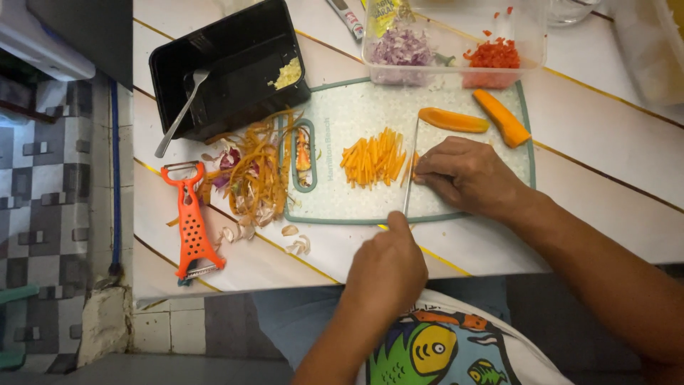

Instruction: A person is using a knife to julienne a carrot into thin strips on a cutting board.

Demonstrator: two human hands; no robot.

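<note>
My left hand (387,269) grips the handle of a knife (411,165), whose thin blade stands edge-down on a pale cutting board (322,208). My right hand (467,175) lies flat on the board just right of the blade, fingertips pressing a small carrot piece against it; that piece is mostly hidden. A pile of thin carrot sticks (372,158) lies left of the blade. Two larger carrot pieces (454,120) (502,117) rest at the board's far right.
A heap of carrot peels (253,171) and an orange peeler (190,221) lie left of the board. Behind them stands a black tray (228,64) with a spoon (182,114). A clear container (524,43) holds chopped purple onion (402,48) and red pepper (495,55). The table ends at left and front.
</note>
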